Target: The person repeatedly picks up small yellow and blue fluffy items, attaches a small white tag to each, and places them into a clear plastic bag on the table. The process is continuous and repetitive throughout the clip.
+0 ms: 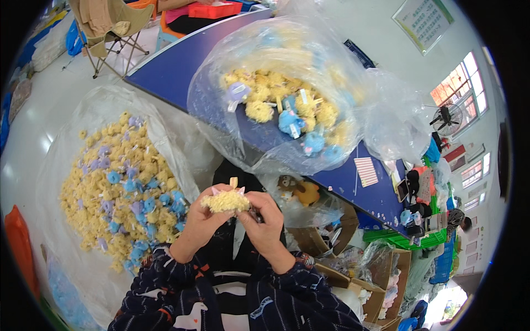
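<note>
Between my two hands is a small yellow fuzzy plush toy (225,202) with pink pointed ears and a tan tag or loop standing up at its top. My left hand (201,223) grips its left end, and my right hand (261,215) pinches its right end with thumb and fingers. Both hands are above my lap. To the left, a large plastic sack (165,136) lies spread around a heap of yellow, blue and purple plush toys (124,186). Ahead, on the blue table (165,78), a clear plastic bag (265,153) gapes toward me with similar tagged plush toys (261,111) inside.
A sheet of stickers (366,171) and a phone (401,190) lie on the table's right part. Cardboard boxes (348,227) with plush items stand at my right, near a green crate (385,236). A folding chair (112,25) and a seated person (182,20) are beyond the table.
</note>
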Tool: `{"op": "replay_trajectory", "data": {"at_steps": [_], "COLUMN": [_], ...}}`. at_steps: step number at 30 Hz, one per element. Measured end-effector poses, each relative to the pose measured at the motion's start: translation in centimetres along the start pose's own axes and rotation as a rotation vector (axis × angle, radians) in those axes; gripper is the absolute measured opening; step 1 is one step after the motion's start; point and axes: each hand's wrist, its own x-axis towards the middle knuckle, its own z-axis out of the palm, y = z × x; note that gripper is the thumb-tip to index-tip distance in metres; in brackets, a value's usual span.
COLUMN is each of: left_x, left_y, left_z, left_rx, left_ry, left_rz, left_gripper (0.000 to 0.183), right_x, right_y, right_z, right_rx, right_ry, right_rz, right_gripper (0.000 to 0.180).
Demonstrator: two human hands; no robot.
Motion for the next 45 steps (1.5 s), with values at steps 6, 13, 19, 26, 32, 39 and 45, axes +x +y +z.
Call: {"op": "replay_trajectory", "data": {"at_steps": [6, 13, 19, 26, 32, 39, 45], "left_x": [0.7, 0.1, 0.4, 1.2, 1.6, 1.5, 1.9], "left_y": [-0.1, -0.6, -0.5, 0.3, 1.1, 0.8, 0.5], "left_z": [1.4, -0.2, -0.7, -1.2, -1.2, -1.6, -1.8], "left_rx": [0.078, 0.096, 0.191, 0.292, 0.762, 0.628, 0.343], "left_ry": [0.109, 0.080, 0.026, 0.010, -0.067, -0.114, -0.111], "left_rz": [0.055, 0.083, 0.096, 0.184, 0.350, 0.246, 0.080], "left_gripper": [0.039, 0.040, 0.034, 0.032, 0.031, 0.026, 0.017], "right_x": [0.0, 0.9, 2.0, 3.4, 4.2, 3.8, 2.6], "right_y": [1.1, 0.9, 1.4, 0.9, 0.7, 1.6, 1.7], "right_z": [0.3, -1.0, -0.7, -1.9, -2.5, -2.9, -4.0], "right_rx": [-0.016, 0.419, 0.163, -0.067, -0.134, 0.226, 1.213], "right_ry": [0.118, 0.076, -0.135, -0.093, -0.326, -0.504, -0.534], "right_rz": [-0.004, 0.498, 0.137, -0.047, -0.094, 0.374, 0.771], "right_gripper": [0.028, 0.017, 0.012, 0.030, 0.027, 0.010, 0.012]}}
